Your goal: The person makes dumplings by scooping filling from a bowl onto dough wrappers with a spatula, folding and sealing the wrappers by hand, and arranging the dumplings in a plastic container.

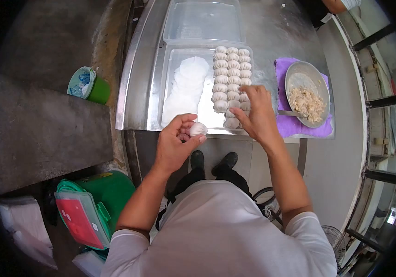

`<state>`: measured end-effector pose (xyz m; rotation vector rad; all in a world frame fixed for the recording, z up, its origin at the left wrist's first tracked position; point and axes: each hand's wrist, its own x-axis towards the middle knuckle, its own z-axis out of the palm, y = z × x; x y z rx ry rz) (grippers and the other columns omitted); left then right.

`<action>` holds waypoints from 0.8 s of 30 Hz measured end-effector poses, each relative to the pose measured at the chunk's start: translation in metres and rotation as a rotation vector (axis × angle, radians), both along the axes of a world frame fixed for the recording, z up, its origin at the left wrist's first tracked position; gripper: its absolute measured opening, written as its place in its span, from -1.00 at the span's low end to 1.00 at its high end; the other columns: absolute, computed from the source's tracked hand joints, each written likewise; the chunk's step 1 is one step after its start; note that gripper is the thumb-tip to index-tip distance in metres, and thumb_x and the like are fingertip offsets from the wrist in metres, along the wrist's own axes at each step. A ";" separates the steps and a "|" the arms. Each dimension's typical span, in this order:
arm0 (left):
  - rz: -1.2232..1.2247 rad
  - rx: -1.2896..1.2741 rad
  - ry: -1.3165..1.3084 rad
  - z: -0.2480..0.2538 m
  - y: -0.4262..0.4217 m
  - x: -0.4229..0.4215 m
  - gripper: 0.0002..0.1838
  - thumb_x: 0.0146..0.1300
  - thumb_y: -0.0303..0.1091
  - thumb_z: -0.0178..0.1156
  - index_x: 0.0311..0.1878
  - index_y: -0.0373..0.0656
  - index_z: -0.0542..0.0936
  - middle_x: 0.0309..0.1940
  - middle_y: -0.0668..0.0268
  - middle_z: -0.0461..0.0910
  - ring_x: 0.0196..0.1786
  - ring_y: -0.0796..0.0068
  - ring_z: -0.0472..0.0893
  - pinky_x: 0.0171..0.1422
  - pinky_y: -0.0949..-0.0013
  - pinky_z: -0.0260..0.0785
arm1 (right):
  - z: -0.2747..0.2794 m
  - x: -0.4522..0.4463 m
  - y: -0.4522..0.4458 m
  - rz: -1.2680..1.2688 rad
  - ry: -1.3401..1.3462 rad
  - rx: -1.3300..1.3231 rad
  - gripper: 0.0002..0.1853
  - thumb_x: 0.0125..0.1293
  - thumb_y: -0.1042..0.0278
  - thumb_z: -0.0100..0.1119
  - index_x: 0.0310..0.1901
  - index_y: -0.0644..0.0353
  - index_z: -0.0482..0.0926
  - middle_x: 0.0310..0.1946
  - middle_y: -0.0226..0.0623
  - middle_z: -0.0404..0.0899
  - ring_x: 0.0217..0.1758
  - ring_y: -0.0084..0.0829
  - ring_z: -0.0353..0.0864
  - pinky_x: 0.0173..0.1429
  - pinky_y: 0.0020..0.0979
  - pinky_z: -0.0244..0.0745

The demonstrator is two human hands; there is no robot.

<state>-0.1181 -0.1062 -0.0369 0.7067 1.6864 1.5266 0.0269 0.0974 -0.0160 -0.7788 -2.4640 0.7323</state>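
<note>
In my left hand (pixel 172 142) a small white pleated dumpling (pixel 198 129) is pinched between thumb and fingers, just in front of the tray's near edge. My right hand (pixel 260 115) hovers over the near right end of the dumpling rows (pixel 233 73), thumb and fingers spread apart; whether it touches one of them I cannot tell. The rows stand close together on the right side of a shallow tray (pixel 165 69). Overlapping round white wrappers (pixel 186 87) lie along the tray's left side. Part of the nearest dumplings is hidden by my right hand.
Right of the tray, a metal bowl (pixel 318 74) of chopped filling (pixel 306 102) with a utensil handle (pixel 289 113) sits on a purple cloth (pixel 281 83). Behind the tray lies a clear plastic lid (pixel 202 21). Green bins (pixel 98 90) stand at left. Another person's arm (pixel 334 5) shows top right.
</note>
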 end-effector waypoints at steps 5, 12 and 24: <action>-0.048 -0.029 0.116 -0.004 0.005 -0.008 -0.55 0.19 -0.55 0.45 0.16 -0.30 0.59 -0.11 0.30 0.69 -0.12 0.63 0.63 0.01 0.51 0.51 | -0.014 -0.037 0.014 0.193 -0.328 0.303 -0.06 -0.05 0.20 0.64 0.42 0.02 0.37 0.51 0.04 0.19 0.62 0.25 0.00 0.60 0.23 -0.01; -0.001 -0.035 0.187 0.004 0.021 -0.009 -0.68 0.21 -0.52 0.43 0.04 -0.28 0.66 -0.13 0.32 0.71 -0.20 0.62 0.62 -0.06 0.50 0.52 | -0.038 -0.059 0.017 0.285 -0.434 0.375 -0.04 -0.07 0.19 0.64 0.43 0.03 0.37 0.56 0.08 0.13 0.67 0.26 -0.11 0.63 0.26 -0.12; -0.159 -0.121 0.490 -0.002 0.046 -0.017 -0.70 0.17 -0.48 0.43 -0.03 -0.23 0.64 -0.18 0.11 0.64 -0.25 0.26 0.66 -0.09 0.27 0.53 | -0.029 -0.052 0.046 0.292 -0.376 0.208 -0.02 -0.04 -0.01 0.62 0.43 0.04 0.36 0.53 0.09 0.18 0.65 0.28 -0.08 0.61 0.27 -0.08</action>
